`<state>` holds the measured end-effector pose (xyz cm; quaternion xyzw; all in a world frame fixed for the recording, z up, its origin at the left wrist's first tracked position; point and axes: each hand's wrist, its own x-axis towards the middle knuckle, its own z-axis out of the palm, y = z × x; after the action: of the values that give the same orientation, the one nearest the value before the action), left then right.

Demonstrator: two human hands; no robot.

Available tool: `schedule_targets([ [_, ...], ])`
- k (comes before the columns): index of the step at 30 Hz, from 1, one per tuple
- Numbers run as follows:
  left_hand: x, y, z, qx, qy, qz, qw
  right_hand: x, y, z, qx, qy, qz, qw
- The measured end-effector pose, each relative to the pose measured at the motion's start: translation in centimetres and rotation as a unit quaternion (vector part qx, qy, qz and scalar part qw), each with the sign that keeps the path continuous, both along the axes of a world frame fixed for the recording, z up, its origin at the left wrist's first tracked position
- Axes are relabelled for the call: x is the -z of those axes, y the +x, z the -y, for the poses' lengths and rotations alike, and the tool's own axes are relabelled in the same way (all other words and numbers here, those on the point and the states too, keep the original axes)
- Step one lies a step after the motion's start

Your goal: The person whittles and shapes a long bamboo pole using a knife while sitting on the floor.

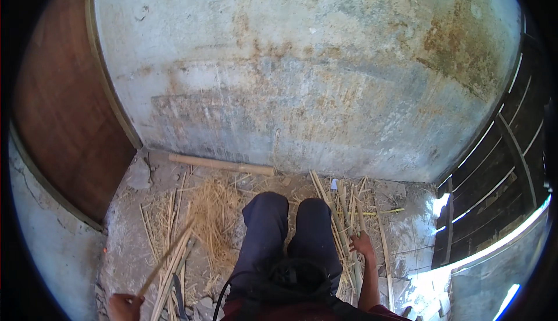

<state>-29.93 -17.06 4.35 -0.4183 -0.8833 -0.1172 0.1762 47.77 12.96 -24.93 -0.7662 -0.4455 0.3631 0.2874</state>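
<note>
My left hand (125,307), at the lower left, is closed round the near end of a long brown bamboo strip (164,260). The strip slants up and away to the right, its far end over a pile of pale shavings (214,222). On the other side of my knees, my right hand (362,245) reaches down with curled fingers among several bamboo strips (340,219). It appears to grip one strip, whose upper part shows just beyond the fingers. More split bamboo strips (171,286) lie beside my left hand.
A thick bamboo pole (224,165) lies along the foot of the stained wall (302,88). To the left stands a brown door (72,97); to the right, a dark slatted panel (494,176). Rubble (433,307) sits at the lower right.
</note>
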Motion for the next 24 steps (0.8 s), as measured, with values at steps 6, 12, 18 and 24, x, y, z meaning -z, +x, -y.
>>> schedule_targets([
  [6, -9.9, 6.6, -4.8, -0.143, -0.07, 0.146, 0.976, -0.7, -2.3, 0.8, -0.011, -0.034, -0.032, 0.999],
  [12, -5.0, 1.5, -0.8, -0.147, -0.066, 0.131, 0.978, -0.9, -1.2, 2.6, -0.014, -0.031, -0.02, 0.999],
  [18, -7.7, 2.3, -0.8, -0.097, -0.047, 0.044, 0.993, -0.8, -0.1, 1.0, -0.024, -0.072, -0.036, 0.996],
  [24, -7.8, 4.3, -8.9, 0.024, -0.047, 0.159, 0.986, -10.9, -5.2, -5.7, -0.095, 0.087, 0.049, 0.99],
])
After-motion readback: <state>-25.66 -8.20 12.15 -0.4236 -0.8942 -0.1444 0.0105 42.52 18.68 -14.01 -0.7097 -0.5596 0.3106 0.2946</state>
